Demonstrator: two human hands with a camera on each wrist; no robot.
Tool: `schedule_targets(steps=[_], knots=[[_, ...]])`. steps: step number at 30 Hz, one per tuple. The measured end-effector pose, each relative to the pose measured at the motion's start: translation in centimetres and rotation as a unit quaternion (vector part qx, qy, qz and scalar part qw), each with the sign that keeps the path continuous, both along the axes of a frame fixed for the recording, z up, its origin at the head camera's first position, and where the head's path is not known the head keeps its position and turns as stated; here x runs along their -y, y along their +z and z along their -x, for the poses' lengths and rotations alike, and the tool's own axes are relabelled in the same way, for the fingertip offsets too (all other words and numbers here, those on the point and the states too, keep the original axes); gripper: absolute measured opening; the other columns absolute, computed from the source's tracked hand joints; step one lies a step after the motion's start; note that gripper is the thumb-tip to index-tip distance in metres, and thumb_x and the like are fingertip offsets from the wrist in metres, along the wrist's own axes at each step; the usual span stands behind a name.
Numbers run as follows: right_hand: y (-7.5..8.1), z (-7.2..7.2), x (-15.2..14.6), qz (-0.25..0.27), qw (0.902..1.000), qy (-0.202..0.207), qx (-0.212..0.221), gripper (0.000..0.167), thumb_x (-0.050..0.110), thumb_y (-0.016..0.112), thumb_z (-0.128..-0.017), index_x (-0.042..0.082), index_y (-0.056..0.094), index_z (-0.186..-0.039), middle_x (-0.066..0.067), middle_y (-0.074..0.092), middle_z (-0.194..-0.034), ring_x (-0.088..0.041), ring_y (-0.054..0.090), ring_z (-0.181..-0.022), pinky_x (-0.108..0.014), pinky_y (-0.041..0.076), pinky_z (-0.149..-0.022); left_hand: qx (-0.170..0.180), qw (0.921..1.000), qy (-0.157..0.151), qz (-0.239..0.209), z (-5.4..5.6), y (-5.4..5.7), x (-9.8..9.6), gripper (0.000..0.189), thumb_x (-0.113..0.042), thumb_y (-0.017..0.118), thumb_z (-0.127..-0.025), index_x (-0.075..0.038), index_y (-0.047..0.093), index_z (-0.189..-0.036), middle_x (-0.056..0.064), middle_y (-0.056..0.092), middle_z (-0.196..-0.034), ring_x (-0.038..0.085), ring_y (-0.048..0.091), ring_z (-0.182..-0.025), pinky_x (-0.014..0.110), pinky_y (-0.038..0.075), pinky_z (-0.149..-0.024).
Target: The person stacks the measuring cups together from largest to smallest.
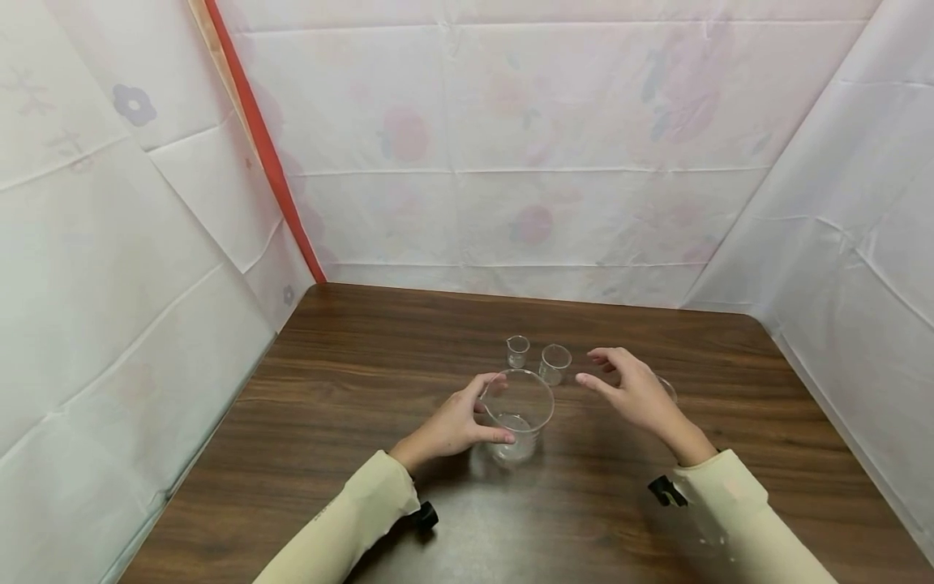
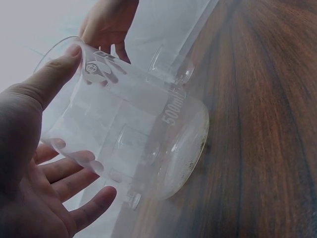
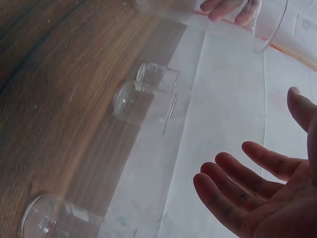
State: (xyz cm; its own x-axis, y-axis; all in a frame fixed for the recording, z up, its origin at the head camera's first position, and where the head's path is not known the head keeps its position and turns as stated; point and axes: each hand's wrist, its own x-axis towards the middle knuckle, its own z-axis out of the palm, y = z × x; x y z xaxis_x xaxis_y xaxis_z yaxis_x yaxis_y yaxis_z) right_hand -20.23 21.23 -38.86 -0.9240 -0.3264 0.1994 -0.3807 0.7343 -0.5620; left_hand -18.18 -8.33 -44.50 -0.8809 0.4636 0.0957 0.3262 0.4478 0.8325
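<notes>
A person's two hands, well apart, work over a dark wood-grain surface (image 1: 328, 405) seen from above. The left hand (image 1: 458, 418) grips a large glass beaker (image 1: 521, 412) from its left side, the thumb on the near wall and fingers round the far side. The beaker is upright, its wide mouth facing up, roughly mid-surface; whether its base touches the surface or sits just above it, I cannot tell. In the left wrist view, a white "500ml" marking (image 2: 173, 110) shows on its wall.

The right hand (image 1: 631, 389) holds nothing: it hangs in the air to the right of the beaker, thumb and fingers apart and loosely bent.

Just beyond the large beaker stand two smaller glass beakers, upright and close together: the smallest beaker (image 1: 517, 352) on the left, and a medium beaker (image 1: 555, 365) to its right. A fourth glass vessel (image 1: 669, 389) is mostly hidden behind the right hand.

Both arms wear pale cream sleeves (image 1: 350, 519). White cloth (image 1: 496, 138) with faint fruit and flower prints surrounds the surface, and a red strip (image 1: 266, 150) runs down the back left corner.
</notes>
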Motion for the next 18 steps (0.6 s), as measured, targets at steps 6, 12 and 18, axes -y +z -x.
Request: schedule_targets(steps=[6,12,18], knots=[[0.2,0.1,-0.9,-0.013,0.9998,-0.015,0.007,0.05,0.039,0.063,-0.095,0.002,0.057,-0.128,-0.02,0.06,-0.122,-0.039,0.063,-0.106,-0.05,0.054,-0.085,-0.002,1.0,-0.001,-0.005,0.1,-0.1,0.0,0.089,-0.037,0.083,-0.076,-0.016,0.034,-0.148,0.006,0.051,-0.145,0.039,0.06,-0.113,0.045,0.05,-0.096],[0.2,0.3,-1.5,-0.03,0.999,-0.032,-0.004,0.048,0.037,0.063,-0.095,0.0,0.059,-0.125,-0.022,0.061,-0.122,-0.04,0.061,-0.108,-0.054,0.05,-0.089,-0.005,0.9999,-0.005,-0.01,0.2,-0.2,0.0,0.09,-0.037,0.084,-0.076,-0.016,0.034,-0.148,0.01,0.053,-0.144,0.039,0.061,-0.11,0.044,0.051,-0.095],[0.3,0.4,-2.0,-0.05,0.9973,-0.05,-0.02,0.048,0.037,0.063,-0.095,-0.001,0.06,-0.123,-0.023,0.062,-0.119,-0.041,0.06,-0.109,-0.056,0.049,-0.089,-0.012,0.9998,-0.014,-0.009,0.3,-0.3,0.0,0.09,-0.037,0.083,-0.077,-0.019,0.033,-0.149,0.014,0.054,-0.143,0.038,0.061,-0.112,0.045,0.051,-0.095]])
